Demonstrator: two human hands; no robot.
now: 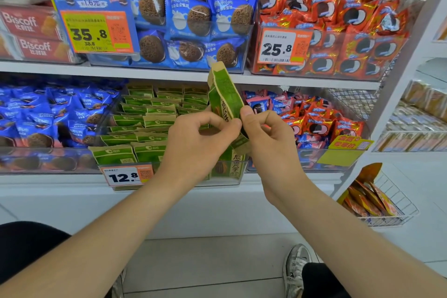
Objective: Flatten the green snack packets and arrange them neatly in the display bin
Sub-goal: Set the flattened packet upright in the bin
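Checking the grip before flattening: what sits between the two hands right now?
In the head view, one green snack packet stands roughly upright between them, its lower part pinched by the left hand and right hand.

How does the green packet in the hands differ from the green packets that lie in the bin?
The held packet stands nearly upright in the air; the packets in the bin lie in overlapping rows. The held packet is bent and pinched by the left hand and right hand; those look flatter and untouched. Both share a green and tan wrapper.
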